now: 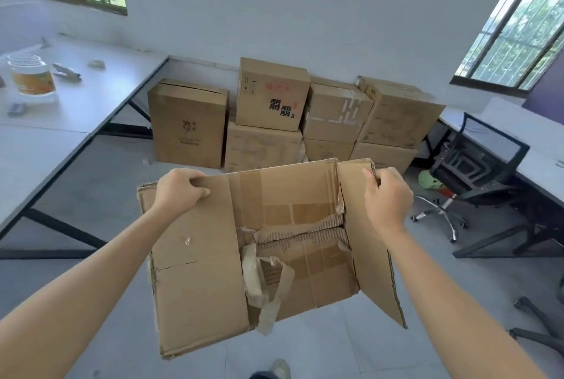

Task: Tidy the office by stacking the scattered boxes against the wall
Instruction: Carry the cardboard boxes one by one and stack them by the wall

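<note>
I carry a torn, open cardboard box [210, 281] in front of me, above the floor, with peeling tape hanging inside it. My left hand [180, 188] grips its far left edge, fingers curled over the rim. My right hand [387, 192] pinches the upright right flap near its top corner. Ahead, several closed cardboard boxes are stacked against the white wall: a single one [187, 124] on the left, a box with black printed characters [271, 95] on top of another in the middle, and more boxes [393, 113] at the right.
A white desk [76, 110] runs along the left, with a jar [32, 78] and small items on it. A black office chair [476, 171] and a second desk [518, 128] stand at the right, with a green round object [430, 180] on the floor. Grey floor lies between me and the stack.
</note>
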Demonstrator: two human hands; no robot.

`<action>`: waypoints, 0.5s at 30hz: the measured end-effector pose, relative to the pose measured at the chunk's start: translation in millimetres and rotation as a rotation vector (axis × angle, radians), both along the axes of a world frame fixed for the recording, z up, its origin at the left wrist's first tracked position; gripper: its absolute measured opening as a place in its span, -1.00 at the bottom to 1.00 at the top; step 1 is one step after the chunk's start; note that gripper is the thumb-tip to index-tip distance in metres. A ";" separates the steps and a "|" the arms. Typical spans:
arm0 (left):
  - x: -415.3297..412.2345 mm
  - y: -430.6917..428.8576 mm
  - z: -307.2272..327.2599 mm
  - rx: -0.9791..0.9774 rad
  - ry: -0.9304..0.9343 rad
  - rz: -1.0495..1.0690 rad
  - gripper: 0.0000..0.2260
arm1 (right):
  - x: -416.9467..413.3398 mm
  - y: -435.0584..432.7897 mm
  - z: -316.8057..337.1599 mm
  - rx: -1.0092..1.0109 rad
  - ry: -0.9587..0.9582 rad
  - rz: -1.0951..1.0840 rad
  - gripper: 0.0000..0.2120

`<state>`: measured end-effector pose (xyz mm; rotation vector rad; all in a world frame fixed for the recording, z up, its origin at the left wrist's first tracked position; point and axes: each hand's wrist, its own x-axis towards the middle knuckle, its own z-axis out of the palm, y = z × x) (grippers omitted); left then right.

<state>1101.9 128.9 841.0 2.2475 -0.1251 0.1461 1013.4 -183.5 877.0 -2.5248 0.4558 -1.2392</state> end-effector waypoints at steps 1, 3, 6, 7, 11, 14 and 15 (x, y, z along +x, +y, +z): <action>12.7 -9.1 1.1 -0.002 0.005 0.008 -0.70 | 15.9 -8.4 0.8 0.022 0.033 -0.006 -0.67; 39.5 -29.0 3.8 -0.011 0.010 0.026 -0.69 | 51.8 -27.6 2.1 0.027 0.074 0.013 -0.68; 82.1 -56.9 10.0 -0.028 0.000 0.068 -0.69 | 111.8 -54.6 11.3 0.022 0.085 0.070 -0.67; 95.4 -64.7 12.1 -0.028 -0.005 0.085 -0.69 | 129.6 -63.4 13.0 0.021 0.075 0.082 -0.66; 147.2 -95.0 22.3 -0.004 -0.068 0.121 -0.70 | 198.4 -102.6 16.9 -0.006 -0.054 0.164 -0.66; 178.2 -111.1 25.5 0.021 -0.136 0.151 -0.70 | 243.7 -123.6 19.9 -0.050 -0.189 0.214 -0.66; 188.3 -114.4 25.8 0.031 -0.141 0.163 -0.70 | 256.2 -128.0 19.6 -0.058 -0.212 0.229 -0.64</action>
